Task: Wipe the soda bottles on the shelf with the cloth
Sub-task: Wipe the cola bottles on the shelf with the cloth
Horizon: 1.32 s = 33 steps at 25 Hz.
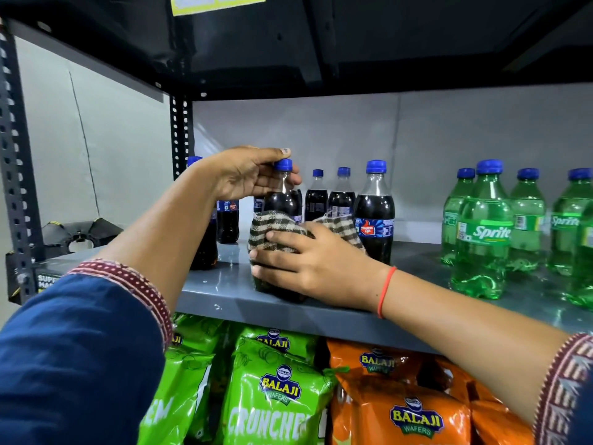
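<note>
A dark cola bottle [282, 197] with a blue cap stands at the front of the grey shelf [224, 293]. My left hand [250, 175] grips its neck and cap from the left. My right hand [305, 261] presses a brown-and-cream checked cloth [272, 229] around the bottle's lower body, covering the label. More cola bottles stand behind and beside it: one at the right [374, 213], two further back [330, 194] and some at the left [227, 220], partly hidden by my left arm.
Several green Sprite bottles [484, 232] stand at the right of the shelf. Green [276, 396] and orange [414, 412] wafer bags fill the shelf below. A black shelf board [321, 43] hangs close overhead, and a perforated upright post [179, 130] stands behind at the left.
</note>
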Motion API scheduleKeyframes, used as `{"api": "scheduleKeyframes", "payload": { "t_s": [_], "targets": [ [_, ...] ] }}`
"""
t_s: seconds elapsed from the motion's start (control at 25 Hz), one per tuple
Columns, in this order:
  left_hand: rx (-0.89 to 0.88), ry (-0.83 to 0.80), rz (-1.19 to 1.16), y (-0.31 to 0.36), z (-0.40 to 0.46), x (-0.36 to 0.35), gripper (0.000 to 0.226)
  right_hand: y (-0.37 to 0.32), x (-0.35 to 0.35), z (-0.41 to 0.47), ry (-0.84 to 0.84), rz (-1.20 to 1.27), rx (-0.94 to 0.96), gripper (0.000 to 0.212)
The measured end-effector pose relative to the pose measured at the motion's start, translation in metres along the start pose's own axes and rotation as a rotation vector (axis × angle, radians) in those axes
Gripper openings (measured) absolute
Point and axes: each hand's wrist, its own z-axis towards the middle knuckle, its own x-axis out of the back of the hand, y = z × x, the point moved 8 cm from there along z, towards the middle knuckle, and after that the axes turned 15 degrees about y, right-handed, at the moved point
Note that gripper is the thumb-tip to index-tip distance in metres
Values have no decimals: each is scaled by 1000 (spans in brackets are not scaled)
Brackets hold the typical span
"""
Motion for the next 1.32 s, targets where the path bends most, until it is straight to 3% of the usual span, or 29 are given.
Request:
{"api": "scheduleKeyframes", "payload": {
  "t_s": [0.12,0.2,0.28,0.36,0.44,0.56,0.64,0.76,0.92,1.04,1.16,1.28,1.32],
  "targets": [
    [-35,38,207,12,-5,4,32,0,29,-5,40,20,-60,30],
    [-310,273,470,43,-5,8,30,10,56,-8,104,12,-140,29],
    [-750,612,538,94,-25,-5,25,23,80,-13,158,-24,-207,29],
    [-889,587,396,118,-38,-40,22,36,97,-21,175,-87,-242,29],
    [-738,390,301,110,-22,-76,20,47,102,-35,146,-158,-245,30],
    [-346,101,198,65,2,-110,25,50,86,-57,35,-225,-221,31],
    [-219,-16,58,44,7,-120,17,45,63,-69,-85,-269,-188,36],
    [-186,-58,-47,37,11,-120,14,49,38,-80,-260,-349,-92,52],
    [-146,-73,-94,36,13,-119,15,64,35,-73,-200,-362,-150,53],
    [-155,-98,-63,35,13,-121,15,51,26,-77,-230,-327,15,52],
    [-131,-92,-110,34,14,-119,14,64,34,-73,-171,-305,-125,51],
    [-149,-95,-63,34,14,-120,14,44,27,-76,-225,-269,75,48],
    [-148,-101,-63,34,14,-120,14,49,28,-75,-232,-279,60,47]
  ]
}}
